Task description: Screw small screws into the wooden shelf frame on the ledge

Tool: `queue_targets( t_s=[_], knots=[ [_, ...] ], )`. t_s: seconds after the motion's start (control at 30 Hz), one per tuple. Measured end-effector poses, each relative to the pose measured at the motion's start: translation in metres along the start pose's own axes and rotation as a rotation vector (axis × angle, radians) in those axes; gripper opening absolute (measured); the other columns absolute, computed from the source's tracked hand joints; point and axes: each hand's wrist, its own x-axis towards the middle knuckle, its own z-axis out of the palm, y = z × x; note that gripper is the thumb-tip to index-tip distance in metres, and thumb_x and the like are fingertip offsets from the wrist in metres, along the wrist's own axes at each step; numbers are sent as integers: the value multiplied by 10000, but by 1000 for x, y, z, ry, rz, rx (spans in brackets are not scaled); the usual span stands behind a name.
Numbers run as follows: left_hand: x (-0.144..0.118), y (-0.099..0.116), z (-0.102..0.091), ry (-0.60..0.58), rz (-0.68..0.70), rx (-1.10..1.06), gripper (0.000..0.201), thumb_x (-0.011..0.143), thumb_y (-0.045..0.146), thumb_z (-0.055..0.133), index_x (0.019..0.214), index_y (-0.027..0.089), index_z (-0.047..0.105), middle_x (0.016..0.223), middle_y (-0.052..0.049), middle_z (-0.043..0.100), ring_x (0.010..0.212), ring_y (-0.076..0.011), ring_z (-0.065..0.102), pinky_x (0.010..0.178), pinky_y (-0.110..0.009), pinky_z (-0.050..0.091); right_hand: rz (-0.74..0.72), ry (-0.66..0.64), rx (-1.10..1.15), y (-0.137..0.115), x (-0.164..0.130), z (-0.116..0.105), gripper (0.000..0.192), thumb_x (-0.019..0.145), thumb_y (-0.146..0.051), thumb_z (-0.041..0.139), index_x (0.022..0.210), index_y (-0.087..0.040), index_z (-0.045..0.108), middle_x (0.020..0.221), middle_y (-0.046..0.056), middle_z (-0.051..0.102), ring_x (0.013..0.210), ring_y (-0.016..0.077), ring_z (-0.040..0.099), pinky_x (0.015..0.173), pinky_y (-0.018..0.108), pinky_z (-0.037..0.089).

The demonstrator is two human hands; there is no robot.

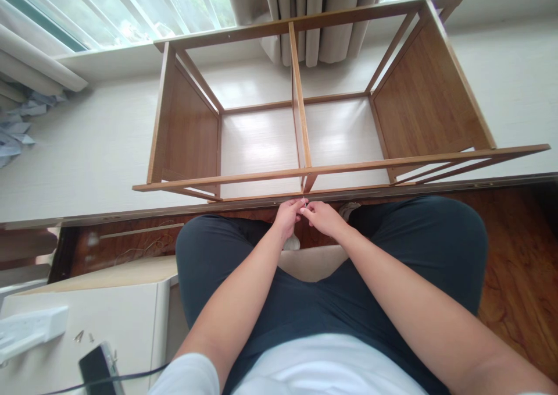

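A: What sort of room is this?

B: A bright one. A pale floor (pixel 87 150) runs along the far side under a window (pixel 131 5) with grey curtains (pixel 314 17) hanging at the middle. Nearer, the floor turns to dark reddish wood (pixel 514 255), with a dark strip between the two. At the near left stands a white cabinet (pixel 87 313) carrying a white power strip (pixel 30 331), a dark device (pixel 98 369) with a cable, and a few small screws (pixel 82 337).

A: And the wooden piece?

B: A shelf frame (pixel 305 121) of light brown wood lies on the pale floor, its open side facing up. It has solid panels at the left and right ends, thin rails along the long sides and one divider in the middle. Its near rail lies just beyond the hands.

A: What are the hands doing?

B: The left hand (pixel 288 216) and right hand (pixel 322 216) meet fingertip to fingertip just below where the divider joins the near rail, both pinched narrow around something tiny.

A: What is it?

B: Too small to make out. A pale object just below the left hand is mostly hidden behind it, and the person's dark trousers (pixel 392 244) cover the floor beneath.
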Motion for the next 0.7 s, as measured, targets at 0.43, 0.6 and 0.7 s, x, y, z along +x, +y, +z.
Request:
queue_targets(
  t_s=[0.43,0.6,0.7],
  knots=[
    [1,-1,0,-32,5,-27,462,537,456,923,798,114,754,653,-22,621,557,-83,509,476,-209,252,15,39,-231,-6,-5,-1,303,935,-484,556,936,-223,709,949,75,752,835,222,665,654,275,373],
    [2,-2,0,-18,9,-5,439,563,452,905,804,118,753,662,-26,625,563,-84,504,486,-212,243,26,43,-245,-5,-4,0,299,939,-466,549,920,-221,721,956,82,759,847,229,676,657,278,388],
    [2,-2,0,-20,13,-3,439,566,451,904,808,118,753,667,-26,622,565,-83,503,488,-210,238,22,42,-256,-5,-4,0,311,947,-464,535,895,-222,723,936,81,759,839,232,678,655,283,391]
  ],
)
